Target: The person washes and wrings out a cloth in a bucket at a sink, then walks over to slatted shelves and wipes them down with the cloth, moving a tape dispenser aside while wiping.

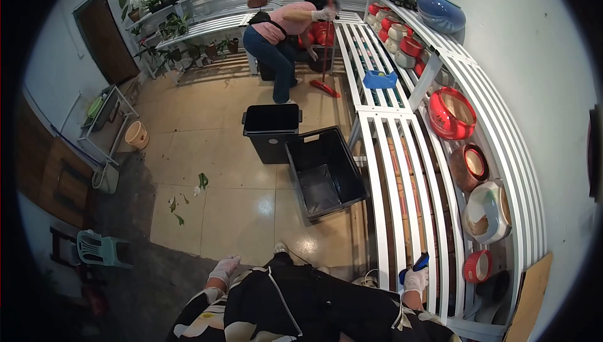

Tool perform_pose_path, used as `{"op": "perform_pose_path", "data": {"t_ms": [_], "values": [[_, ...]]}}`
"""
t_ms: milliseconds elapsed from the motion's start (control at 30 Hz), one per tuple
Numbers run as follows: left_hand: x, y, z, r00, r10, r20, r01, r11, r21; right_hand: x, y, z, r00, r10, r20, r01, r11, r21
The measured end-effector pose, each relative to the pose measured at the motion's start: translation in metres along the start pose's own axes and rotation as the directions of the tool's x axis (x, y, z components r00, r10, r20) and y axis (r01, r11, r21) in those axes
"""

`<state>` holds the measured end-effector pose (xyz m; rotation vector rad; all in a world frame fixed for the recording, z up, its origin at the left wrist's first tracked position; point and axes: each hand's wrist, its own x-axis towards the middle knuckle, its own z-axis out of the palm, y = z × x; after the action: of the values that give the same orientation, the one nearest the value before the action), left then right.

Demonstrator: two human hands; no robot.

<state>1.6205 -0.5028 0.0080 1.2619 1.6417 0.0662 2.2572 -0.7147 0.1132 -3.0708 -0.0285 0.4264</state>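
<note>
My left hand (224, 268), in a thin white glove, hangs over the floor at the lower left. Its fingers are stretched out and nothing shows in them. My right hand (415, 280), gloved too, is above the white slatted bench (381, 185). The fingers close around a blue-and-black tool (422, 262); its blue parts stick out past the hand, and its exact kind is unclear. Forward of me stand an empty black crate (326, 179) and a tall black bin (271, 130) on the floor.
A co-worker (286, 34) bends at the back near a red broom (325, 87). Pots, among them a red one (452, 113), line the right shelf. A blue basket (380, 79) sits on the bench. Fallen leaves (202, 180) lie on the tiles. A green chair (100, 249) stands left.
</note>
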Motion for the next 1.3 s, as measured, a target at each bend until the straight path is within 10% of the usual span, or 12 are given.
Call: {"op": "perform_pose_path", "data": {"t_ms": [567,800,1300], "values": [[0.025,-0.031,0.007,0.994,-0.063,0.086,0.082,0.967,-0.241,0.002,0.001,0.001,1.000,0.004,0.010,-0.004,1.000,0.003],[-0.006,-0.013,0.013,0.997,0.052,-0.061,-0.045,0.992,0.115,0.009,0.008,0.010,1.000,-0.014,-0.005,0.014,1.000,-0.003],[-0.028,0.013,0.017,0.997,0.052,-0.048,-0.050,0.998,0.036,-0.001,0.009,-0.002,0.999,-0.054,0.002,0.054,0.998,0.044]]}}
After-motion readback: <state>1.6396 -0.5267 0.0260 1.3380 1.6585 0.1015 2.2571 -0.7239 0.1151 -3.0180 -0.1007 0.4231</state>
